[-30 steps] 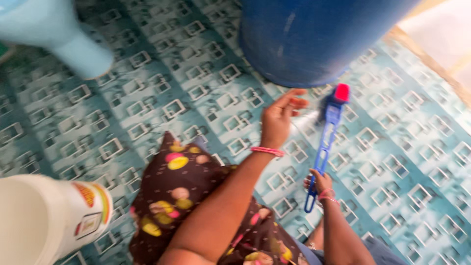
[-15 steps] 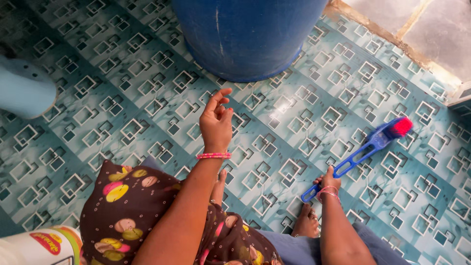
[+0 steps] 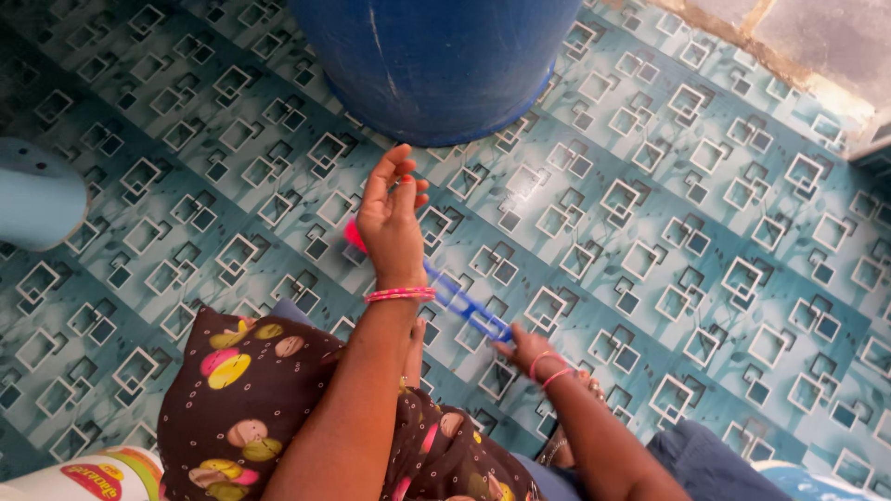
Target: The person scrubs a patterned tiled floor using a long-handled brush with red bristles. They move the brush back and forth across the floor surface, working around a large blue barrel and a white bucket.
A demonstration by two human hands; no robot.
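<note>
Right hand [image 3: 527, 348] grips blue brush [image 3: 459, 301] handle; brush swung from right floor to left, red bristles now under left hand [image 3: 390, 218]. Left hand raised, fingers loosely open, empty. Scrubbing stroke underway near blue barrel [image 3: 436, 60].

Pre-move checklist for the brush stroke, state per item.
1. Right hand grips the blue brush handle: ok.
2. Red bristle head on the tiled floor: cannot tell, the left hand hides most of it.
3. Left hand empty, raised above the brush: ok.
4. Blue drum apart from the brush: ok.
5. Light blue fixture out of the brush's way: ok.
</note>
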